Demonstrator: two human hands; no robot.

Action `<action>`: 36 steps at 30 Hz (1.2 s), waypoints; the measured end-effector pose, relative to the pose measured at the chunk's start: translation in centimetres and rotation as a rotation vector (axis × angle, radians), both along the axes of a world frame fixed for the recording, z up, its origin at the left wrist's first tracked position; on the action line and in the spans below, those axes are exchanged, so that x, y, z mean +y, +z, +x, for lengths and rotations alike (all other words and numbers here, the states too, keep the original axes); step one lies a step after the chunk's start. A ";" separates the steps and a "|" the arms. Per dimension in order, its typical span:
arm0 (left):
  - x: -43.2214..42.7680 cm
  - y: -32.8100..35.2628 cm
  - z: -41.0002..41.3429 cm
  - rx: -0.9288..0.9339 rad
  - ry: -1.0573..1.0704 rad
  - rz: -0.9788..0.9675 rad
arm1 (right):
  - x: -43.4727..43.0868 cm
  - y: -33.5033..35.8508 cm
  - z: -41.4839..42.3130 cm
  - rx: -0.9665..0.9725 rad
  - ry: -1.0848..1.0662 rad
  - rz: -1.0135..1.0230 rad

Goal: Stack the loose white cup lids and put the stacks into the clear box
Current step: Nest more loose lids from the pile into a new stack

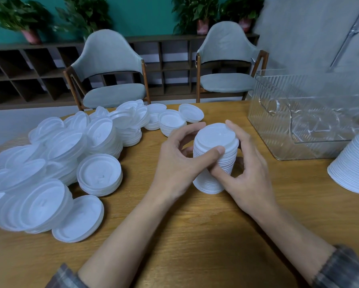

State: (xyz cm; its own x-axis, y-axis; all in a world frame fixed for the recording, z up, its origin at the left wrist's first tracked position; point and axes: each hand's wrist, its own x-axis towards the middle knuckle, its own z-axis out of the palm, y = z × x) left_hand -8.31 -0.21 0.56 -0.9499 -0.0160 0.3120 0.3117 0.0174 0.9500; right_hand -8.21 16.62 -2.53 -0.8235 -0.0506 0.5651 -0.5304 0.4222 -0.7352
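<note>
The left hand (174,163) and right hand (247,171) both grasp a tall lid stack (214,138) mid-table (195,235), the left thumb across its front. The clear box (278,125) sits by the far right corner, with a second lid stack (355,163) just before it at the right edge. Loose lids (49,154) crowd the left side, and short stacks (171,122) lie near the far edge.

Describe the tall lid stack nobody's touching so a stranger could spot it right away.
Start at the clear box on the right of the wooden table. Just nearer, at the picture's right edge, stands a tall lid stack. Unlike the middle stack, held by the left hand and right hand, no hand touches it.
</note>
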 end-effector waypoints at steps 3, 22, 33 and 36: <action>0.2 0.0 0.1 0.008 0.010 -0.015 | 0.0 -0.1 0.0 0.015 -0.001 -0.001; -0.1 -1.3 0.2 0.053 -0.041 -0.008 | 0.4 -0.2 -0.2 -0.104 0.067 0.077; -3.6 -5.5 -5.4 0.220 0.329 -0.775 | 1.9 -0.6 -1.6 -0.089 -0.080 0.038; -4.1 -5.5 -7.0 0.262 0.376 -0.904 | 1.9 -0.9 -1.6 -0.102 -0.080 0.027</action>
State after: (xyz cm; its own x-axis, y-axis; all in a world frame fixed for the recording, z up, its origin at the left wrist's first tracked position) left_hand -15.35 -4.36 -4.92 -0.8319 0.0457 0.5530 0.3350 0.8358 0.4350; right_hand -9.82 18.54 -3.40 -0.8785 0.0030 0.4778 -0.4177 0.4807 -0.7710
